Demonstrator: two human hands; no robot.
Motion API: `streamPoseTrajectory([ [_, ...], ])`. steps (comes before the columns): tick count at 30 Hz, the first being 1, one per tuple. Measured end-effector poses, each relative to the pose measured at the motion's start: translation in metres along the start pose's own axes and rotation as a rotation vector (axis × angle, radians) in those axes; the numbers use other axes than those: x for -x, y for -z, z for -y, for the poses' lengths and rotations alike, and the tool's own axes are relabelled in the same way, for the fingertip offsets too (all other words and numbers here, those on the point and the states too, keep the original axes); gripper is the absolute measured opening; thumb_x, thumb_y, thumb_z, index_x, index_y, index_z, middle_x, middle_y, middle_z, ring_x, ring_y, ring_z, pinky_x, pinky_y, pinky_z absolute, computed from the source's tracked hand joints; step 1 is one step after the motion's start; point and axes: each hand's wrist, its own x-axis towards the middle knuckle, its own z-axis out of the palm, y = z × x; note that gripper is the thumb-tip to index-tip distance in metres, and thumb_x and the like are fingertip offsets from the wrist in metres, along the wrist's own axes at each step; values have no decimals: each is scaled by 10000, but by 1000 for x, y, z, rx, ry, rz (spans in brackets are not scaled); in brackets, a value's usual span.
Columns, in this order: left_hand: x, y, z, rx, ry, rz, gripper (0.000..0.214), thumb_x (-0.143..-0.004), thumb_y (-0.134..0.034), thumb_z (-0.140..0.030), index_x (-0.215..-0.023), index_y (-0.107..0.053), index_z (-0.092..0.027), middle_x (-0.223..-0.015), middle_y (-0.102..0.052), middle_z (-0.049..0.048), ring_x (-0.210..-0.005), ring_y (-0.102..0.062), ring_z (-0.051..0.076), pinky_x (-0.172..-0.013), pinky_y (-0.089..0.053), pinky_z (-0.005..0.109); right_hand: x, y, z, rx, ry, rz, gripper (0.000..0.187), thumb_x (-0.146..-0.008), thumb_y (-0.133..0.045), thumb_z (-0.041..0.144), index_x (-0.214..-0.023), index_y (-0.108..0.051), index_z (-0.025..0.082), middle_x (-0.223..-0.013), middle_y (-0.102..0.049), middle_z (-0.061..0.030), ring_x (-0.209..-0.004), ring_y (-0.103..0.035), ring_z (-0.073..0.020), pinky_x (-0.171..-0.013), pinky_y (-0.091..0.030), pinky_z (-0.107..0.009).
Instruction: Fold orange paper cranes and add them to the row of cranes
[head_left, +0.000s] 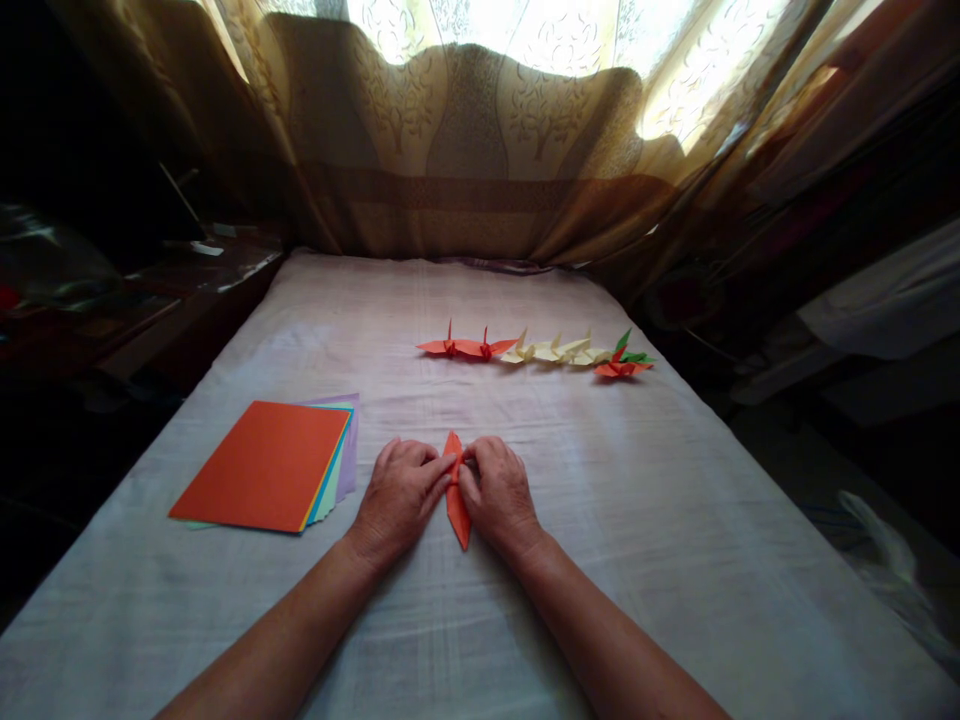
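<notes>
A narrow folded piece of orange origami paper (458,515), pointed at both ends, lies lengthwise on the cloth between my hands. My left hand (401,492) grips its left edge, thumb and fingers pressed together. From the other side my right hand (501,490) pinches it near the middle, with the fingers curled. The fingertips hide part of the paper's middle. Beyond my hands stands a row of folded paper cranes: orange cranes (486,349) at the left, pale yellow cranes (555,350) in the middle, and an orange crane (619,370) beside a green one (637,357) at the right.
To the left lies a stack of square coloured paper (262,465), orange on top, with yellow, blue, green and purple edges showing. A pale checked cloth (637,560) covers the surface. Patterned curtains (465,150) hang at the far edge. Dark clutter flanks both sides.
</notes>
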Motion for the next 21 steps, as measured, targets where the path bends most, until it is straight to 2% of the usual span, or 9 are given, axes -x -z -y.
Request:
streamPoseTrajectory([
  [9,1,-5,0,-21,25,-3,342,-930,-548,-267,-1269,-557,-220,-1069,-650,63,-1009,-555,233,-1039,-350,463,0,1,0,-18,16,25,105,-839,-518,124,-848,-586,203,-893,-602,-37,-870,-541,-192,-788,-386,-309],
  [13,1,-4,1,-7,34,-10,291,-930,-548,-285,-1213,-568,-217,-1066,-641,68,-1021,-548,237,-1011,-377,446,1,1,1,-13,19,23,106,-837,-530,122,-858,-595,204,-893,-604,-37,-874,-545,-195,-791,-393,-313],
  [18,1,-5,2,26,31,-60,130,-914,-562,-285,-1025,-577,-219,-1003,-633,50,-974,-553,229,-974,-404,433,1,2,1,-21,18,28,123,-855,-553,138,-899,-633,220,-956,-612,-45,-897,-553,-192,-807,-399,-310],
  [21,1,-5,2,23,31,-59,110,-910,-569,-282,-997,-569,-215,-985,-632,48,-959,-553,230,-967,-408,434,1,4,2,-22,11,33,119,-858,-573,144,-908,-647,221,-967,-618,-45,-901,-558,-193,-816,-403,-312],
])
